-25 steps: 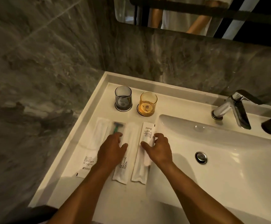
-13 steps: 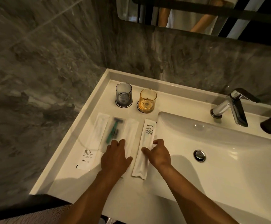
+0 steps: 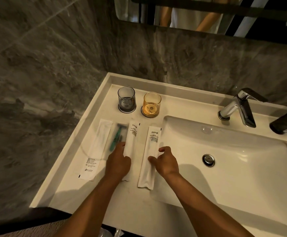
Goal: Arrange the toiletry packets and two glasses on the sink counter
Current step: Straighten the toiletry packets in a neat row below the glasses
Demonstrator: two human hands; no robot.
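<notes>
Lying side by side, four packets [image 3: 148,156] (two glasses [image 3: 127,101] behind), both hands [image 3: 167,161] spread flat on two

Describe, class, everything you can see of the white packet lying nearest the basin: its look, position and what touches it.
The white packet is a long, narrow sachet that looks like paper or matte film, with small dark print near its far end and a plain, sealed near end. It lies flat on the sink counter, lengthwise toward the amber glass, close beside the basin edge. The right hand rests fingertips on its middle. A gap separates it from the next packet, which the left hand touches.
</notes>
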